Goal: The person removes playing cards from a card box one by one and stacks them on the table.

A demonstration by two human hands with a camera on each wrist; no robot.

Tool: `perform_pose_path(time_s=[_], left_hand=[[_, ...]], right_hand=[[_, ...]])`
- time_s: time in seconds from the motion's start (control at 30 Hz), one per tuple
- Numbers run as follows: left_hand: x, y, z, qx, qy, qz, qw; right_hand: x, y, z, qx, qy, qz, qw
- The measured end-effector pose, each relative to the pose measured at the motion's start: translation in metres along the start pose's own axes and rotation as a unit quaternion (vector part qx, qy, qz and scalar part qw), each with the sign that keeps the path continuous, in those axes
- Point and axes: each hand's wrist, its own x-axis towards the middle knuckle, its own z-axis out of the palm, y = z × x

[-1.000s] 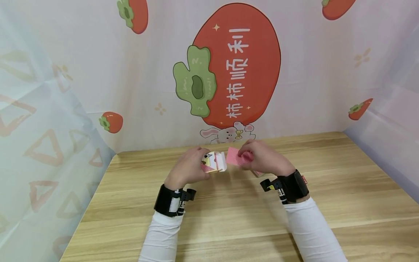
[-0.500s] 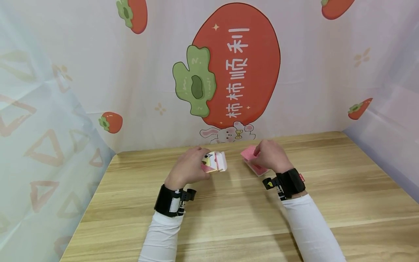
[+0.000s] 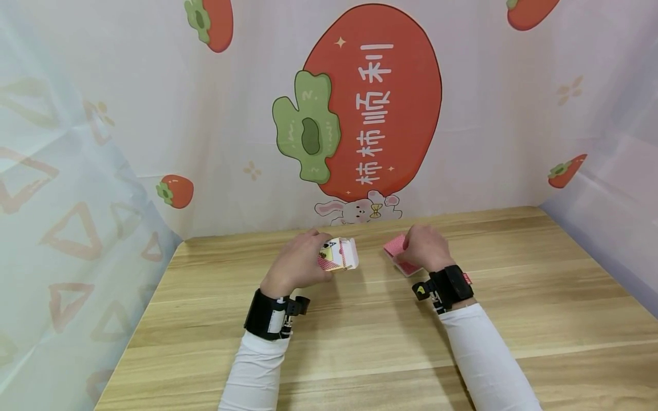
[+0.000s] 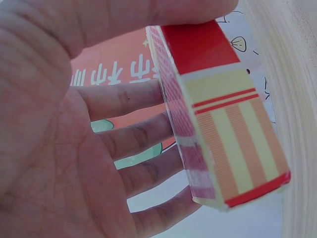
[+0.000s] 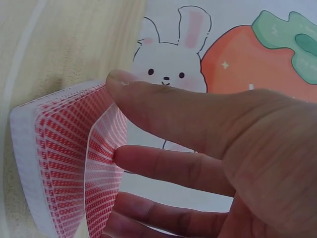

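My left hand (image 3: 294, 264) holds a playing-card box (image 3: 335, 254) between thumb and fingers, above the table. The box lies tilted, its white flap open toward the right and an ace printed on its face. In the left wrist view the card box (image 4: 233, 144) shows a red and cream striped side. To the right, a deck of playing cards (image 3: 394, 246) rests on the table, red patterned backs up. My right hand (image 3: 428, 249) is over it, thumb and fingers pinching a top card (image 5: 105, 163) that bends up from the stack (image 5: 54, 168).
The wood-grain table (image 3: 360, 342) stretches toward the front and both sides. Right behind the hands hangs a white cloth backdrop (image 3: 231, 131) with persimmon and rabbit prints. Cloth walls close in the left and right sides.
My right hand has moved right, from beside the box's open end with red-backed cards to over the deck, then settled there. The left hand and box stay nearly still.
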Motion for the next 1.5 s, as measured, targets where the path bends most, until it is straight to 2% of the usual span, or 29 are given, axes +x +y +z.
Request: perform_pose_path(time_s=[0.87,1.5], left_hand=[[0.0,0.0022,0.001,0.008,0.004,0.003,1.0],[-0.0008,0.0035,0.0021,0.005,0.0,0.01,0.9999]], right_hand=[[0.0057,0.0036,0.0088,-0.019,-0.007,0.017,1.0],[0.0061,0.003,0.0094,-0.006,-0.016,0.024,1.0]])
